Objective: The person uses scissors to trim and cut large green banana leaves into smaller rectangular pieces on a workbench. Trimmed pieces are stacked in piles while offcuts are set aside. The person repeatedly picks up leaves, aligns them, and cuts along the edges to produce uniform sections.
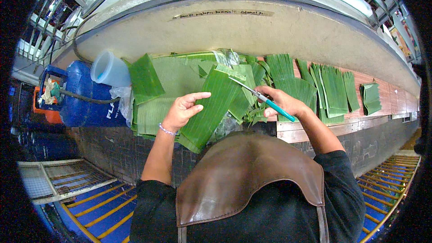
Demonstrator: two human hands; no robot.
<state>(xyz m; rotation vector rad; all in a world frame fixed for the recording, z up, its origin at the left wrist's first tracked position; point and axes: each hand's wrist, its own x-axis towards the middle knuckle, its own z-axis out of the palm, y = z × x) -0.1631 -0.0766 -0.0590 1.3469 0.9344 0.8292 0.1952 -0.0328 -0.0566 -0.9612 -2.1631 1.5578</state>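
My right hand (285, 104) is closed around a slim knife (281, 112) with a teal handle, its narrow metal blade pointing to the far left. The blade tip lies over the top end of a long green banana leaf piece (208, 110). At the left edge of that piece is my left hand (183, 109), thumb and forefinger apart with nothing between them. A beaded bracelet circles the left wrist. More broad banana leaf sheets (173, 77) lie spread under and behind the piece. A squarish cut piece (146, 79) rests on them at the left.
Stacks of cut leaves (333, 91) and a small folded bundle (371, 99) sit on the wooden counter (382, 91) at right. A blue gas cylinder (87, 96) with a hose and a translucent plastic tub (109, 68) stand at left. A beige wall (252, 31) rises behind.
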